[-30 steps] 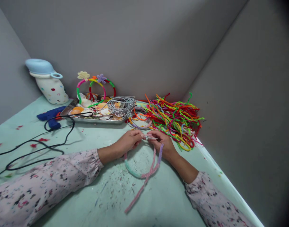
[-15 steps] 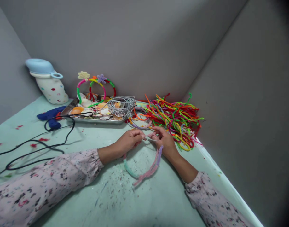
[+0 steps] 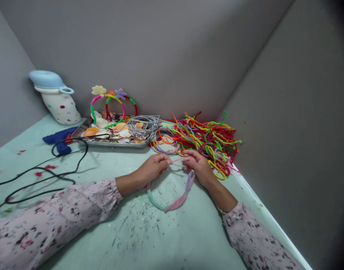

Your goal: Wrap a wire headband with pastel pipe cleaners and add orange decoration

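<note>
Your left hand (image 3: 157, 167) is pinched closed on the upper part of a ring (image 3: 155, 201), thumb against finger, probably to stop it turning. Your right hand (image 3: 199, 167) has its thumb and fingers closed on a pink pipe cleaner (image 3: 177, 160), which spans the gap between your hands; that grip seems meant to guide the soft strand along the thin bare wire (image 3: 179, 165) beside it. You hold the two hands level and near each other, likely so that this short uncovered stretch stays taut and in sight.

The ring loops down toward you between your wrists, above or on the table (image 3: 132, 240); you cannot tell from here whether its low edge touches. Its lower curve is wrapped in mint, pink and lilac.

Just beyond your fingers lies a heap of bright pipe cleaners (image 3: 205, 137), within easy reach of your right side. Next to it a coil of grey wire (image 3: 145, 125) rests partly over a metal tray (image 3: 118, 144) of shells (image 3: 91, 132). Two hoops (image 3: 123, 108) with fuzzy flowers stand in the tray, perhaps propped there to stay upright. Farther left, a blue glue gun (image 3: 60, 137) lies with its black cord (image 3: 39, 174) looping toward you, in front of a bottle (image 3: 60, 107), well away from your hands.
</note>
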A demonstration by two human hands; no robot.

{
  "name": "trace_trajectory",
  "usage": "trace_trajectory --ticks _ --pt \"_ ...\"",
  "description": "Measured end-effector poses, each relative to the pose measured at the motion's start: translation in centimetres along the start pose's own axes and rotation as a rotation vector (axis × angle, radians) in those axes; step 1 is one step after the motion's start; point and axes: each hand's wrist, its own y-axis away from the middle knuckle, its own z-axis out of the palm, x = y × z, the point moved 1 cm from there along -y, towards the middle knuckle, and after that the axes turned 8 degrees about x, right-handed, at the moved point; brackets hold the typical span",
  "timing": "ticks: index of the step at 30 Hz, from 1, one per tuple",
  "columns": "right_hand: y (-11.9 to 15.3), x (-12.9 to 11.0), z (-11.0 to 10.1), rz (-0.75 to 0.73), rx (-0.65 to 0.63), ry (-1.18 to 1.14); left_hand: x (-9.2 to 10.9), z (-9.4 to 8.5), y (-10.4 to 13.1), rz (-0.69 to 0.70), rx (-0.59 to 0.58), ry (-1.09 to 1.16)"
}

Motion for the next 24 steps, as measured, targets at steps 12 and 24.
trace_trajectory --ticks 12,24 --pt "-0.4 -1.0 -0.8 0.133 0.03 -0.509 0.1 0.0 0.2 -0.023 -0.024 -0.028" --pt "-0.7 -0.8 -1.3 0.064 0.014 -0.66 -0.1 0.0 0.0 -0.013 -0.054 -0.065"
